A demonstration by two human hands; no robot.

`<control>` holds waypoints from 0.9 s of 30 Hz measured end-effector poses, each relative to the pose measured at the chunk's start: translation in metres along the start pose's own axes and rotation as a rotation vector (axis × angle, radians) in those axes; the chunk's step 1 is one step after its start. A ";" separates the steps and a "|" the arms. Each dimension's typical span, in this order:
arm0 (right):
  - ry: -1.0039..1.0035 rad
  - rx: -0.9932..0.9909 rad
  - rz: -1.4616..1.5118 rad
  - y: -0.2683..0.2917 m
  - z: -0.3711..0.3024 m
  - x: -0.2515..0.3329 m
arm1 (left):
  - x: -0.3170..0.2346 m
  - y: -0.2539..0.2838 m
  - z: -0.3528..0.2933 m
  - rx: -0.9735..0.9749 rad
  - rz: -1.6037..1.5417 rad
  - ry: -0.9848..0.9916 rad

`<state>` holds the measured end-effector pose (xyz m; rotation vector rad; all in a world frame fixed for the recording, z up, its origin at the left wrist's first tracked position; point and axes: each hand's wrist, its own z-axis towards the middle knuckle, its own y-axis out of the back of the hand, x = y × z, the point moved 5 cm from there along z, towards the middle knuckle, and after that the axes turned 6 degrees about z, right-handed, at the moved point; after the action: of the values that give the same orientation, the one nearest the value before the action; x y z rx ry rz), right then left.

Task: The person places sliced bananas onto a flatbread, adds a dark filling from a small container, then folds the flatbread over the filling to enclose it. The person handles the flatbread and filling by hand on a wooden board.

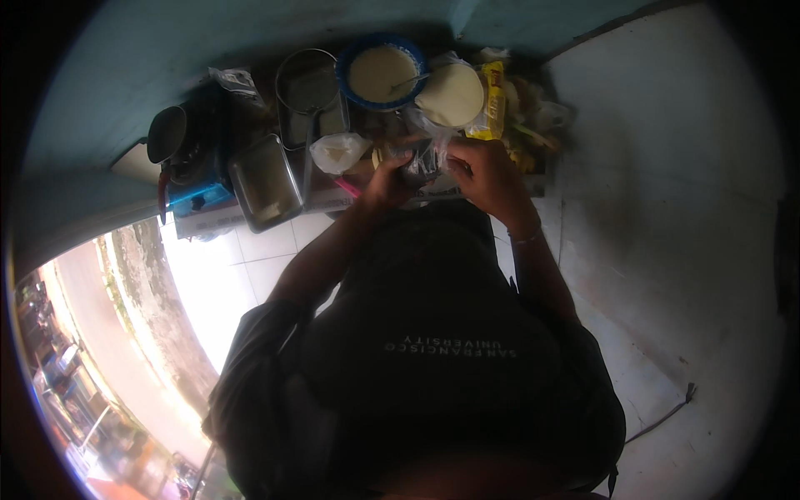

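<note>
In front of my body, above the near part of the table, my left hand (388,181) is closed around a clear plastic bag (427,163) that looks dark inside. What lies in it is too dim to make out. On its other side my right hand (485,168) pinches the bag's loose, shiny plastic, fingers bent. A whitish plastic bag (340,153) lies just left of my left hand, with a pink object (347,188) below it. Beyond my hands is a pale round stack or disc (457,96), partly over clear plastic.
A blue bowl (342,73) holds creamy batter and a spoon (410,83). Left of it are a round sieve-like rim (282,68) and metal trays (236,179). A pan (168,133) sits on a stove at far left. A yellow packet (493,100) lies right, near a wall.
</note>
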<state>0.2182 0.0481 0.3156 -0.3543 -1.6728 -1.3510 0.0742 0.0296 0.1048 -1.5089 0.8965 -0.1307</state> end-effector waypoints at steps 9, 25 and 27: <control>0.138 0.060 -0.103 -0.006 -0.002 -0.025 | 0.012 -0.024 -0.003 -0.020 -0.031 -0.119; 0.187 0.072 -0.113 -0.032 -0.021 -0.042 | 0.050 -0.015 -0.014 -0.120 -0.213 -0.178; 0.147 0.151 -0.109 -0.035 -0.019 -0.050 | 0.056 -0.013 -0.017 -0.137 -0.226 -0.167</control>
<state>0.2291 0.0351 0.2543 -0.0756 -1.6777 -1.2878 0.1083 -0.0187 0.0961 -1.7199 0.6106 -0.1075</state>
